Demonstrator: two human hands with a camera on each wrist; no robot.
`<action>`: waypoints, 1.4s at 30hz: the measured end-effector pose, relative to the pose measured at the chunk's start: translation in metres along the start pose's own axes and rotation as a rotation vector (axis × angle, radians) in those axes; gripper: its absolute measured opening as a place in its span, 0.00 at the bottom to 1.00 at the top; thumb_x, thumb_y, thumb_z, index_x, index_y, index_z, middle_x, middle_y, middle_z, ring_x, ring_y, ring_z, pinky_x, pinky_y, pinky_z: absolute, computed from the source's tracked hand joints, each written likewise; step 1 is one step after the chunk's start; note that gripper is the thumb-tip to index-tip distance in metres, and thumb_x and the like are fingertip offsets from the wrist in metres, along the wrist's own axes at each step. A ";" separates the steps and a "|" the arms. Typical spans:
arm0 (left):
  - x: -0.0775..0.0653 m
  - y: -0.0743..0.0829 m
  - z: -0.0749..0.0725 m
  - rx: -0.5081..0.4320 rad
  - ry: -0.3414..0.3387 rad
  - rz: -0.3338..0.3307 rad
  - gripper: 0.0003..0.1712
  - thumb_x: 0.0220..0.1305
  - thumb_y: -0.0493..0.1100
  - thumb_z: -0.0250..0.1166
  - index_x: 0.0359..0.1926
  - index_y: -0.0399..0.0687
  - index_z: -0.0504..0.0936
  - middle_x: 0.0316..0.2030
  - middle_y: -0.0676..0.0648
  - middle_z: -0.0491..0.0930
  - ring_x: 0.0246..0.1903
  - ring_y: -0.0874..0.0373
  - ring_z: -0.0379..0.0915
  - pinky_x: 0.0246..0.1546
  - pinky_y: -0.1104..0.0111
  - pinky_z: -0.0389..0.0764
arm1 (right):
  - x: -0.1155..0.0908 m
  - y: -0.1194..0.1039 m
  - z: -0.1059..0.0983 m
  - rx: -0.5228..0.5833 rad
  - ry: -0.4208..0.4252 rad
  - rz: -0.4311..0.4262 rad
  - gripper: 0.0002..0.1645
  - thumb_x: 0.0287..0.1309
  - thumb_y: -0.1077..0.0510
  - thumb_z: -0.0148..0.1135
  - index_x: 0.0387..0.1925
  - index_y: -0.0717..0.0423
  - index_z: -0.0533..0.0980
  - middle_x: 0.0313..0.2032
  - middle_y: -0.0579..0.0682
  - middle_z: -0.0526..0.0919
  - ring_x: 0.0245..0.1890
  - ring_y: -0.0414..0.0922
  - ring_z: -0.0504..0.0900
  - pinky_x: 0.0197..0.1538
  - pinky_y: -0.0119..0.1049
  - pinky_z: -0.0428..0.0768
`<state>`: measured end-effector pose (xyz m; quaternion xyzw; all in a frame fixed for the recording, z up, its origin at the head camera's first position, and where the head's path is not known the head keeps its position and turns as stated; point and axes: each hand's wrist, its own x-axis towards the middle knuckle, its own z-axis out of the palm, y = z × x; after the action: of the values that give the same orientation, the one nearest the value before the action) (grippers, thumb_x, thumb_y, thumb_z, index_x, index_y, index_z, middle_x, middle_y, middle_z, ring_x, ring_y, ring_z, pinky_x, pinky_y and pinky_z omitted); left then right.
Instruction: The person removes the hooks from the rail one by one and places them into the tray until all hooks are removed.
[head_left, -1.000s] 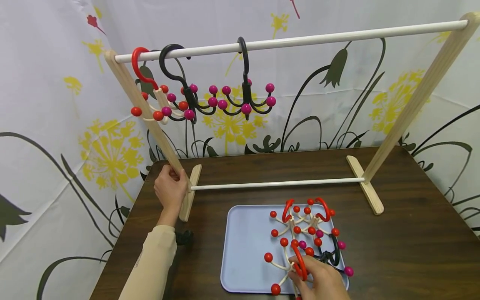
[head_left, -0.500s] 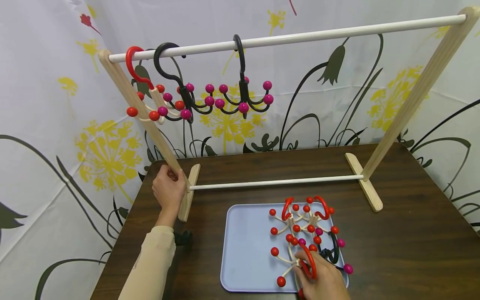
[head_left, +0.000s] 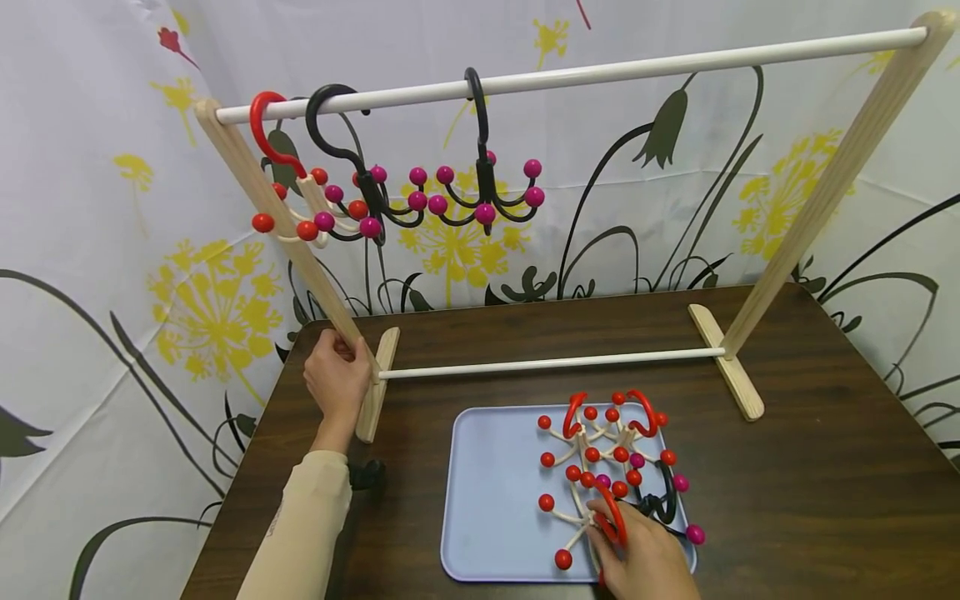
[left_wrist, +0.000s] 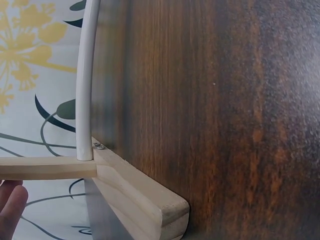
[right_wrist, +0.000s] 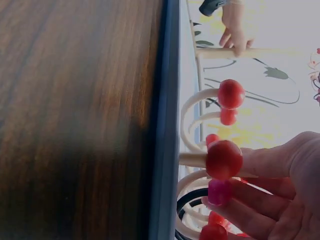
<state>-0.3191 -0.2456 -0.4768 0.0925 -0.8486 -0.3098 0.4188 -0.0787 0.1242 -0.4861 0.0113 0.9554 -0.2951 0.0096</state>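
My left hand [head_left: 339, 375] grips the left wooden post [head_left: 303, 258] of a rack, just above its foot. In the left wrist view, fingertips [left_wrist: 12, 205] show beside the post. My right hand [head_left: 647, 552] pinches a white hanger with a red hook [head_left: 619, 518] and red ball tips, low over the front of the blue tray [head_left: 487, 500]. The right wrist view has the thumb and fingers at its stem, behind a red ball [right_wrist: 224, 160]. Two more red-hooked hangers [head_left: 576, 417] and a black one [head_left: 667, 496] with magenta balls lie behind it.
A white top rail [head_left: 675, 71] carries one red-hooked hanger [head_left: 272, 137] and two black-hooked hangers [head_left: 483, 125] toward its left end. A white lower bar [head_left: 555, 365] joins the rack's feet. The right foot [head_left: 727, 362] stands on the dark wooden table [head_left: 817, 500].
My right hand has shifted the pinched hanger slightly to the right and away from me over the tray. My left hand stays on the post.
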 end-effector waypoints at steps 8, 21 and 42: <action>0.001 0.000 0.001 -0.006 -0.012 -0.003 0.10 0.56 0.45 0.66 0.29 0.44 0.77 0.22 0.45 0.81 0.21 0.49 0.76 0.25 0.54 0.71 | 0.002 0.000 0.001 0.002 -0.045 0.038 0.20 0.51 0.53 0.70 0.48 0.48 0.82 0.43 0.47 0.85 0.43 0.50 0.84 0.49 0.52 0.77; 0.001 0.005 0.002 -0.017 0.002 -0.003 0.09 0.55 0.44 0.67 0.29 0.43 0.78 0.21 0.44 0.81 0.21 0.48 0.76 0.25 0.53 0.71 | -0.008 -0.004 -0.022 0.003 -0.137 0.173 0.32 0.48 0.45 0.71 0.55 0.51 0.77 0.48 0.53 0.82 0.37 0.45 0.80 0.39 0.45 0.81; 0.001 0.000 -0.002 -0.008 -0.013 -0.003 0.10 0.56 0.46 0.66 0.30 0.43 0.78 0.23 0.44 0.82 0.22 0.48 0.77 0.27 0.53 0.72 | -0.012 -0.044 -0.128 0.173 0.056 -0.212 0.32 0.48 0.42 0.71 0.58 0.34 0.74 0.47 0.33 0.82 0.47 0.34 0.81 0.48 0.37 0.79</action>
<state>-0.3185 -0.2468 -0.4755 0.0903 -0.8499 -0.3143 0.4132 -0.0689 0.1599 -0.3556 -0.0808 0.9220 -0.3754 -0.0490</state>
